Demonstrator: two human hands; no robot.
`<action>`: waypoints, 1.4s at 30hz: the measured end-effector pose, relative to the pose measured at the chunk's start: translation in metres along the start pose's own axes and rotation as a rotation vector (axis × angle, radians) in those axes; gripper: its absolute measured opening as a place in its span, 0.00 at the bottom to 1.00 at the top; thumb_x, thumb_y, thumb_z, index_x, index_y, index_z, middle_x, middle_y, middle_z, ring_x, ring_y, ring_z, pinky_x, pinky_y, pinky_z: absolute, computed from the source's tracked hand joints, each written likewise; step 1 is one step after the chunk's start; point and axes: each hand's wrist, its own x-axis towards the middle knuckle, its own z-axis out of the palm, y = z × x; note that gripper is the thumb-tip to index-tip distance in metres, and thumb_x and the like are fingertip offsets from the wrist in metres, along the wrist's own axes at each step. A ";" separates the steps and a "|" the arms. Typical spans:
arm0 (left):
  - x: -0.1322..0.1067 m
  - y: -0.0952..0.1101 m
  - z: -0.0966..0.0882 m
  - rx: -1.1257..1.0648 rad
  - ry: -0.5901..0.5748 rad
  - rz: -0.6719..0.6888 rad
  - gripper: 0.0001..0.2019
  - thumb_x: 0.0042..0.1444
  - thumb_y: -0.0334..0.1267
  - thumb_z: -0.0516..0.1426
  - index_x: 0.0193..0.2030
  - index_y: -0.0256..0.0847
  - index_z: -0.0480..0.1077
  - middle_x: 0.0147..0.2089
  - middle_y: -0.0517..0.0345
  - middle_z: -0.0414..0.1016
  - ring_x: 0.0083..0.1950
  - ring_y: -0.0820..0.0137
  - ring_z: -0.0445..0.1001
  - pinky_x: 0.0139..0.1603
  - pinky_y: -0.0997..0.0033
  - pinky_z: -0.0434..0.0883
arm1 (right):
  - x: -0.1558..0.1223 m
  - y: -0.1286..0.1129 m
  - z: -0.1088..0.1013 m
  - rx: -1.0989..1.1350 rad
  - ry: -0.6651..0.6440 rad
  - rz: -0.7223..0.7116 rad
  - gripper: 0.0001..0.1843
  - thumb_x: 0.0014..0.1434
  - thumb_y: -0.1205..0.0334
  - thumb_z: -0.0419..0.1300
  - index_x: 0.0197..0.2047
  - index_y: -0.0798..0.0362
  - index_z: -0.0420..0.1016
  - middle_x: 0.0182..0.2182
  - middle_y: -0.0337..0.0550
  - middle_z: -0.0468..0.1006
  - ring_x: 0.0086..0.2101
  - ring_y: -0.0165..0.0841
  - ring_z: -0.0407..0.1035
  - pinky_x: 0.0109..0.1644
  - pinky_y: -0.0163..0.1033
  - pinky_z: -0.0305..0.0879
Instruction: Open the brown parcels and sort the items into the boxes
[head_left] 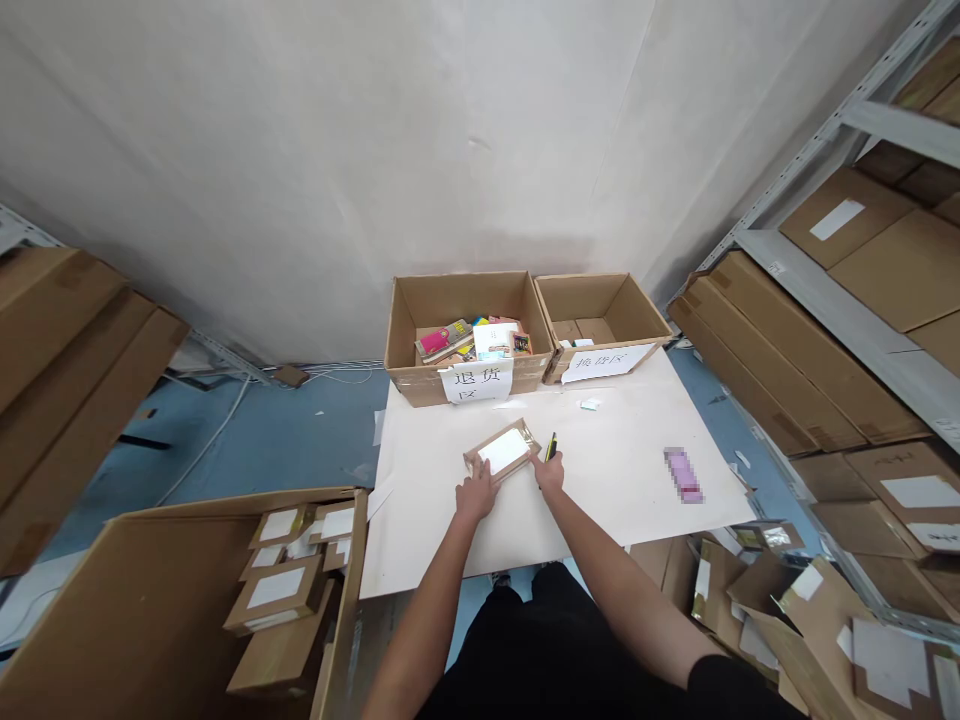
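Observation:
A small cardboard box (504, 452) with a white label and clear tape lies slanted on the white tabletop. My left hand (476, 490) grips its left end, fingers over the top and near edge. At the box's right end, my right hand (550, 472) is closed around a yellow-and-black utility knife (551, 446), which points up and away from me. The fingers of that hand come close to the taped end; whether they touch it I cannot tell.
Two open cartons with paper signs stand at the table's back: the left carton (420, 385) holds books and packets, the right carton (660, 325) small boxes. A pixelated pink item (682, 474) lies rightward. A large carton (172, 510) of parcels stands left; opened boxes (780, 600) pile up right.

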 end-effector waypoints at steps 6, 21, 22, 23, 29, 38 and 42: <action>-0.019 0.019 -0.015 -0.021 0.122 0.070 0.25 0.70 0.49 0.46 0.70 0.47 0.65 0.64 0.44 0.75 0.61 0.55 0.75 0.54 0.60 0.72 | 0.011 -0.022 -0.020 0.062 0.003 0.025 0.30 0.65 0.41 0.60 0.60 0.52 0.62 0.51 0.55 0.81 0.49 0.45 0.78 0.45 0.40 0.71; -0.027 0.048 0.025 -0.039 0.017 0.184 0.22 0.71 0.40 0.45 0.63 0.41 0.71 0.54 0.44 0.81 0.55 0.56 0.79 0.53 0.61 0.74 | -0.005 0.031 -0.045 -0.211 0.052 -0.175 0.31 0.64 0.42 0.63 0.61 0.51 0.62 0.51 0.54 0.82 0.52 0.46 0.77 0.48 0.41 0.69; -0.021 0.047 0.019 -0.013 0.066 0.202 0.20 0.71 0.39 0.46 0.61 0.43 0.73 0.56 0.44 0.80 0.57 0.56 0.78 0.54 0.60 0.74 | -0.001 0.029 -0.052 -0.206 0.060 -0.168 0.31 0.65 0.41 0.62 0.61 0.51 0.62 0.50 0.54 0.82 0.51 0.46 0.78 0.47 0.41 0.68; -0.014 0.045 0.011 0.022 0.119 0.218 0.19 0.70 0.37 0.48 0.61 0.43 0.73 0.61 0.44 0.77 0.61 0.56 0.76 0.57 0.60 0.73 | 0.000 0.027 -0.058 -0.196 0.065 -0.159 0.31 0.65 0.41 0.62 0.61 0.52 0.62 0.49 0.54 0.82 0.50 0.46 0.78 0.46 0.41 0.68; 0.035 0.030 -0.017 0.229 0.092 0.366 0.37 0.62 0.32 0.59 0.77 0.45 0.55 0.82 0.45 0.43 0.82 0.52 0.39 0.73 0.49 0.59 | -0.029 0.050 -0.043 -0.160 -0.035 -0.156 0.29 0.65 0.39 0.60 0.58 0.51 0.63 0.47 0.53 0.83 0.48 0.45 0.79 0.44 0.40 0.68; 0.030 0.033 0.027 0.170 0.230 0.297 0.31 0.65 0.35 0.51 0.75 0.41 0.59 0.75 0.43 0.62 0.80 0.49 0.45 0.75 0.38 0.51 | -0.014 0.046 -0.039 -0.130 -0.009 -0.046 0.26 0.64 0.47 0.64 0.58 0.50 0.63 0.48 0.52 0.83 0.48 0.44 0.78 0.44 0.39 0.67; 0.014 0.039 0.028 0.139 0.206 0.315 0.26 0.66 0.41 0.55 0.70 0.43 0.67 0.65 0.40 0.74 0.78 0.47 0.51 0.72 0.41 0.58 | 0.001 0.031 -0.057 -0.149 0.019 -0.019 0.27 0.64 0.47 0.64 0.59 0.51 0.63 0.49 0.54 0.82 0.49 0.45 0.78 0.45 0.40 0.67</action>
